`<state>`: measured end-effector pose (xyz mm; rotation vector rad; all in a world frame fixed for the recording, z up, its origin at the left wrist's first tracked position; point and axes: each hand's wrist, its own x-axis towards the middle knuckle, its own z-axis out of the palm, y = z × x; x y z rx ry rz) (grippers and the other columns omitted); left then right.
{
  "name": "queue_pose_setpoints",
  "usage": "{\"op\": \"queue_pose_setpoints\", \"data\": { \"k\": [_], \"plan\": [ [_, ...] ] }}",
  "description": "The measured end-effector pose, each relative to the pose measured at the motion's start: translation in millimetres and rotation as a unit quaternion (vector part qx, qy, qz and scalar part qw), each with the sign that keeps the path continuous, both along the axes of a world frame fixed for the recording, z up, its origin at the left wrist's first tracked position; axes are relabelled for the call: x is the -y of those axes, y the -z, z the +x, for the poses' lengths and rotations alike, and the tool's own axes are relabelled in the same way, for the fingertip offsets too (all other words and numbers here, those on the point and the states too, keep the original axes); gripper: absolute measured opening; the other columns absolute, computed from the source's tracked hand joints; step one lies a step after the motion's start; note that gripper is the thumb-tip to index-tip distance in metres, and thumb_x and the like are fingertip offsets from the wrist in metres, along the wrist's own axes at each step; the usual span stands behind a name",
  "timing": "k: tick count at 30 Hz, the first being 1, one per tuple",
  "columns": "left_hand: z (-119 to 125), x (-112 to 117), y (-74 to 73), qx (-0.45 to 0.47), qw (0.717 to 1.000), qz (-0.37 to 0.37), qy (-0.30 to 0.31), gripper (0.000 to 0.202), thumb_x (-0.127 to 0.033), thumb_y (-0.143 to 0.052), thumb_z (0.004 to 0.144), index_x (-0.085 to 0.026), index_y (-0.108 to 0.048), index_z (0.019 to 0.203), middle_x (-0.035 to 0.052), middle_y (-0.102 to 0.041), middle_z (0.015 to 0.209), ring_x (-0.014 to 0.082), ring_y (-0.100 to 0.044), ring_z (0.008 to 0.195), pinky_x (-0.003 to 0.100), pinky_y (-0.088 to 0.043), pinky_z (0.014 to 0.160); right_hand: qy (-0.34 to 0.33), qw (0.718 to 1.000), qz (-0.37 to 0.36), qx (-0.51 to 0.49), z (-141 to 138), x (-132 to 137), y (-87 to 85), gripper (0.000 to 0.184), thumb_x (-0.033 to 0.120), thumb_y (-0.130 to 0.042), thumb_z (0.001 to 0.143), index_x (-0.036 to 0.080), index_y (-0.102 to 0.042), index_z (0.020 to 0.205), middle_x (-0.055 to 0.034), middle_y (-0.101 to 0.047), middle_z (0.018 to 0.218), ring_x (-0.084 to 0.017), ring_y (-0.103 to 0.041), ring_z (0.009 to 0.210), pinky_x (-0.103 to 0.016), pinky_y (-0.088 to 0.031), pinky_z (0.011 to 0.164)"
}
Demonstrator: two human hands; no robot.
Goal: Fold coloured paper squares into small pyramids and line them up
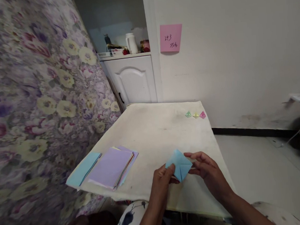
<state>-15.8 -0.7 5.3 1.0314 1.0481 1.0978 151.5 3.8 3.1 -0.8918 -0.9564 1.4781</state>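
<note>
A light blue sheet of origami paper (pixel 181 162), folded into a small diamond with creases meeting near its middle, is held just above the near right part of the table. My left hand (pixel 165 176) pinches its left side, thumb on top and fingers underneath. At the right corner is my right hand (pixel 206 167), its fingers apart around the edge; whether they press on the paper is hard to tell. Far off on the tabletop lie three small folded pieces: a green one (pixel 188 114), a yellow one (pixel 196 115) and a pink one (pixel 202 115).
On the cloth-covered table (pixel 151 126), a stack of purple and other coloured paper (pixel 111 167) lies left, beside a blue paper stack (pixel 83 169). A floral curtain (pixel 47 99) hangs along the left side. Behind stand a white cabinet (pixel 134 79) and a wall with a pink note (pixel 170 38).
</note>
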Motion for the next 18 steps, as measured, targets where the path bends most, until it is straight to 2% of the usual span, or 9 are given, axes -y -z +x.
{"op": "queue_pose_setpoints", "data": {
  "k": [3,7,11,18],
  "plan": [
    [1.9,1.1,-2.9,-0.019,1.0,0.015,0.003,0.033,-0.043,-0.053,0.078,-0.013,-0.063,0.067,0.0021,-0.058,0.06,0.0136,-0.052,0.058,0.024,-0.042,0.058,0.011,0.999,-0.027,0.019,-1.9,-1.2,0.7,0.027,0.039,-0.056,0.079,0.02,-0.055,0.098,-0.0077,-0.063,0.102,-0.02,-0.06,0.082,-0.036,-0.05,0.07],
    [5.9,2.6,-4.6,-0.034,0.999,0.025,0.022,0.034,-0.044,-0.053,0.077,-0.014,-0.062,0.064,0.0013,-0.057,0.058,0.0139,-0.051,0.058,0.024,-0.042,0.057,-0.021,0.996,-0.021,0.082,-7.7,-2.5,3.5,0.034,0.032,-0.07,0.067,0.018,-0.057,0.095,-0.0047,-0.066,0.084,-0.019,-0.06,0.073,-0.031,-0.049,0.064],
    [8.5,2.8,-2.6,-0.027,0.999,0.021,0.023,0.032,-0.043,-0.053,0.077,-0.014,-0.061,0.066,0.0,-0.054,0.057,0.0131,-0.05,0.056,0.024,-0.041,0.057,-0.017,0.995,0.003,0.097,-9.5,-2.4,5.1,0.027,0.028,-0.069,0.066,0.017,-0.059,0.089,-0.0036,-0.066,0.081,-0.017,-0.059,0.07,-0.029,-0.048,0.063],
    [9.5,1.5,3.8,-0.03,0.999,0.014,0.016,0.033,-0.042,-0.054,0.077,-0.013,-0.061,0.064,0.0005,-0.054,0.057,0.0128,-0.05,0.056,0.024,-0.041,0.057,-0.01,0.994,0.0,0.111,-9.0,-2.8,6.6,0.031,0.026,-0.071,0.064,0.017,-0.059,0.091,-0.0034,-0.067,0.082,-0.018,-0.06,0.071,-0.029,-0.048,0.063]
  ]
}}
